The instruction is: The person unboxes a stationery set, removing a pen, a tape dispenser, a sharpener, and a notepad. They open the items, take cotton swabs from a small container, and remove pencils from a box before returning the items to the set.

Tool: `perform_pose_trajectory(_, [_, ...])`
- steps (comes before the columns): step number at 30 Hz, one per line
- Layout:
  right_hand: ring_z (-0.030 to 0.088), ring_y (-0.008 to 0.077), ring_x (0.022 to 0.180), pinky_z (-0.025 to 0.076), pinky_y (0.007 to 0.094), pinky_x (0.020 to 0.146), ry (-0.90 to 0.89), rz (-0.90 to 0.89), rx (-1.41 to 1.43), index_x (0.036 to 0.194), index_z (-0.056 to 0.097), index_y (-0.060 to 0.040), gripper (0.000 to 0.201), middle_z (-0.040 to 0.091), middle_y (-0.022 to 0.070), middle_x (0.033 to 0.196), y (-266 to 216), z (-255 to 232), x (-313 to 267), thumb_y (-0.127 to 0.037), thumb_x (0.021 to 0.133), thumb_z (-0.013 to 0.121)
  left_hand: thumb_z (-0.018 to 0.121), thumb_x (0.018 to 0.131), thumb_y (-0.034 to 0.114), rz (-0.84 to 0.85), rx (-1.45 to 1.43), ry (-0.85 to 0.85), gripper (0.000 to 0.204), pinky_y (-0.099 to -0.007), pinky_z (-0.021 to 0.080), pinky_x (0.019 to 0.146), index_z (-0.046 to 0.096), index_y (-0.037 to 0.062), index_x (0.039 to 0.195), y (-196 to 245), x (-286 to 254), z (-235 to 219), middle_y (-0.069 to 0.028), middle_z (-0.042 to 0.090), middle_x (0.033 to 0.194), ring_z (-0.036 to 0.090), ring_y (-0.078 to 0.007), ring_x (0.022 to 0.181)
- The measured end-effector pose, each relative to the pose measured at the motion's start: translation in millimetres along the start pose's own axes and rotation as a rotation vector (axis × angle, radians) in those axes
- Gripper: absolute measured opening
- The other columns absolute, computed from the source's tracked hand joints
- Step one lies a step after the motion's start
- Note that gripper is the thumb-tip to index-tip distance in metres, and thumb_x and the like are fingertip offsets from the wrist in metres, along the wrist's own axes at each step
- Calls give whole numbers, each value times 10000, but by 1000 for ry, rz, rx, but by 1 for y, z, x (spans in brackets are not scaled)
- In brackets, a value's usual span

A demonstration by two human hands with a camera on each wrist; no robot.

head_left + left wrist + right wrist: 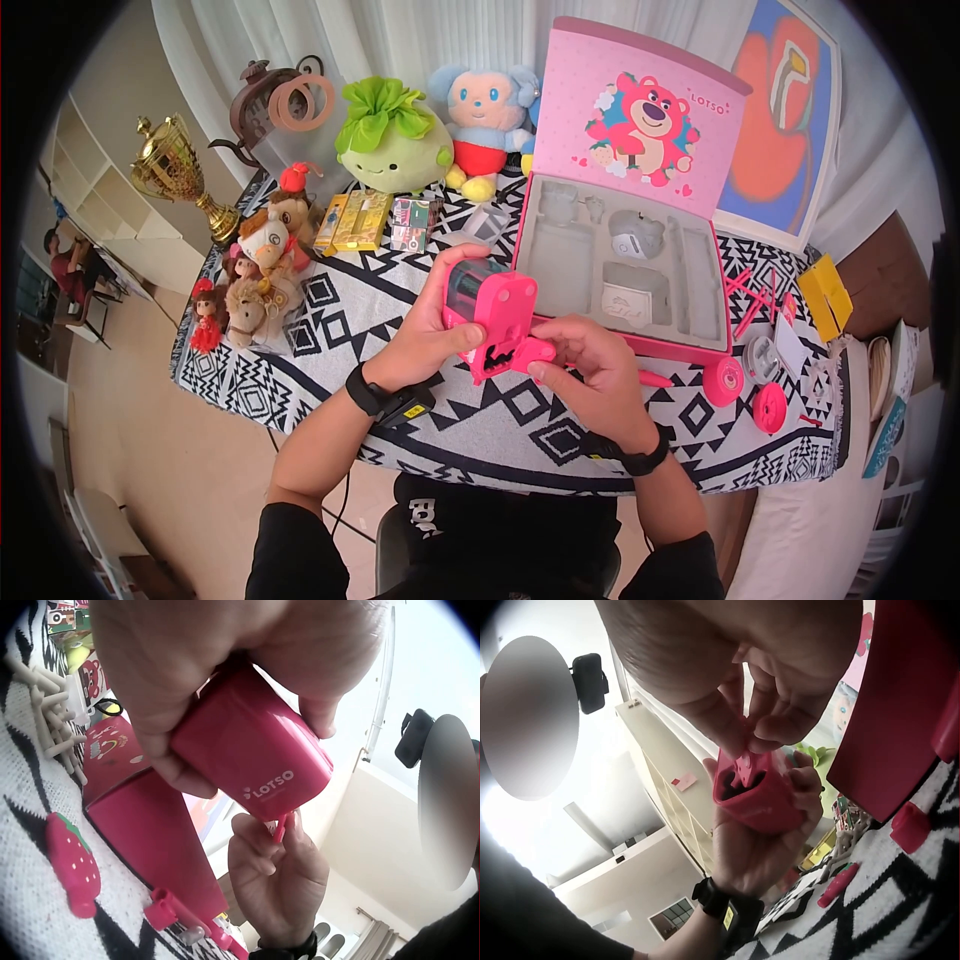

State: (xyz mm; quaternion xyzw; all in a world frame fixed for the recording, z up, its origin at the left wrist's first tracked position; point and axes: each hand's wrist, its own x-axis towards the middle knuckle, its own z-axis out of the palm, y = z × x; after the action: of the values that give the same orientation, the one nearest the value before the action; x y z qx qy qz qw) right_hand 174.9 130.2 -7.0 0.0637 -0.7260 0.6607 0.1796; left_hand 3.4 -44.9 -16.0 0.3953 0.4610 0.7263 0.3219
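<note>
In the head view my left hand (431, 335) grips a pink LOTSO casing (508, 300) with a dark see-through compartment on one side. It is held tilted above the cloth, its hollow end facing my right hand (600, 375). The right thumb and fingers pinch a small pink part (533, 352) right at that opening. From the left wrist, the smooth back of the casing (255, 750) shows its white lettering. The right wrist view shows the part (744, 766) standing partly inside the open end; my fingers hide its upper portion.
An open pink Lotso box (625, 345) with a grey moulded insert (565, 260) stands behind my hands. Pink round pieces (723, 381) and sticks lie at right. Plush toys (390, 150), small dolls (262, 290) and a gold trophy (170, 165) stand at the back and left.
</note>
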Motion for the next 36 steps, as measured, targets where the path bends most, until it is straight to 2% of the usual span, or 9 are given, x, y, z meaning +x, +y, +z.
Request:
perform_pose_trajectory(2, [641, 107, 858, 517, 247, 777, 87, 43, 127, 1211, 662, 19, 315, 707, 77, 1063, -5, 6, 1, 48, 908, 744, 869, 861, 435, 2, 11, -2, 948, -325, 410, 1116, 303, 106, 1547, -1, 0, -1, -52, 529, 1357, 528, -148, 1277])
perform_pose_trajectory(6, [659, 112, 870, 531, 256, 776, 75, -2, 57, 1162, 668, 27, 253, 718, 82, 1063, 3, 2, -1, 28, 920, 742, 865, 866, 434, -6, 3, 1, 940, -324, 408, 1116, 304, 105, 1545, 0, 0, 1, -53, 531, 1353, 527, -147, 1274])
perform_pose_trajectory(9, [669, 143, 980, 565, 285, 826, 9, 52, -13, 1182, 636, 49, 259, 691, 94, 1105, 0, -2, -1, 88, 934, 701, 884, 787, 558, -38, 32, 40, 1071, -363, 444, 1108, 288, 101, 1550, 1, 1, 3, -89, 557, 1377, 561, -190, 1287])
perform_pose_trajectory(17, [725, 195, 864, 568, 300, 776, 48, -34, -226, 1168, 714, -1, 278, 728, 119, 983, -15, 0, 5, -5, 897, 772, 858, 869, 447, -10, 3, -7, 942, -333, 402, 1130, 305, 98, 1546, -1, 0, 0, -64, 530, 1378, 523, -160, 1295])
perform_pose_trajectory(21, [724, 214, 851, 564, 307, 765, 143, -8, -21, 1140, 721, -1, 263, 735, 126, 976, -1, 6, 2, -1, 884, 778, 856, 869, 456, -10, 25, -5, 945, -334, 398, 1130, 305, 98, 1548, -2, 0, -1, -64, 525, 1377, 516, -160, 1299])
perform_pose_trajectory(23, [727, 224, 850, 563, 314, 762, 79, -154, -229, 1121, 725, -2, 256, 741, 130, 972, -1, 0, 3, -3, 873, 790, 851, 871, 463, -13, 46, -11, 941, -335, 397, 1131, 309, 99, 1548, -2, 0, -1, -64, 521, 1370, 509, -162, 1303])
perform_pose_trajectory(29, [684, 219, 830, 553, 322, 753, 81, -238, -360, 1144, 718, 0, 278, 725, 121, 957, -13, 1, 6, 12, 873, 779, 848, 874, 467, -24, 38, -18, 932, -340, 396, 1131, 314, 100, 1544, -4, 0, -1, -63, 520, 1363, 511, -165, 1298])
perform_pose_trajectory(32, [662, 205, 838, 542, 313, 745, 148, -147, -248, 1180, 706, -3, 307, 701, 111, 948, -15, 5, 3, 31, 879, 757, 847, 877, 459, -10, 58, -13, 924, -338, 399, 1128, 314, 101, 1542, -3, 0, -1, -62, 522, 1362, 515, -162, 1293])
perform_pose_trajectory(36, [660, 187, 856, 532, 298, 740, 209, -204, -253, 1192, 695, -5, 311, 683, 98, 960, -11, 7, 5, 41, 887, 741, 847, 880, 450, -6, 45, -10, 916, -335, 402, 1125, 315, 104, 1540, -2, 1, -1, -59, 529, 1356, 521, -160, 1287])
